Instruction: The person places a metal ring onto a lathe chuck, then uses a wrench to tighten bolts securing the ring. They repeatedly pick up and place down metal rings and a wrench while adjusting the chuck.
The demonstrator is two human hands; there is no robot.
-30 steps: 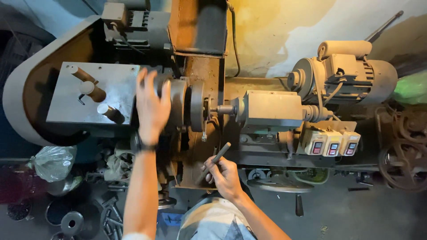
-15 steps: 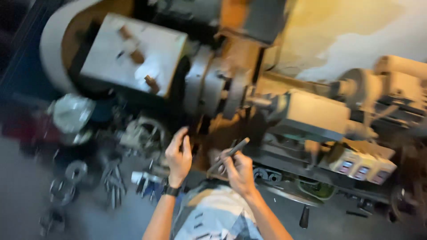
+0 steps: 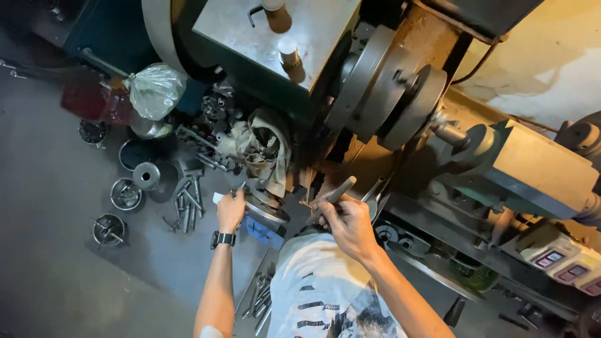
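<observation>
I am wearing a white short-sleeved T-shirt [image 3: 325,294] with black brush-stroke print across the front, leaving both my forearms bare. A black wristwatch with a dark square face [image 3: 223,239] is sitting on my left wrist; my right wrist is carrying nothing.

The scene is dim overall, lit by warm yellowish light that falls strongest on the wall [image 3: 551,69] at the far right. The steel plate [image 3: 275,31] on top of the machine catches a soft sheen. The floor [image 3: 50,250] at the left sits in flat grey shade, and the far left corner sinks into near black. A plastic bag [image 3: 155,89] shows small glints. Focus is fairly sharp in the middle, with slight softness and wide-angle stretch toward the edges.
</observation>
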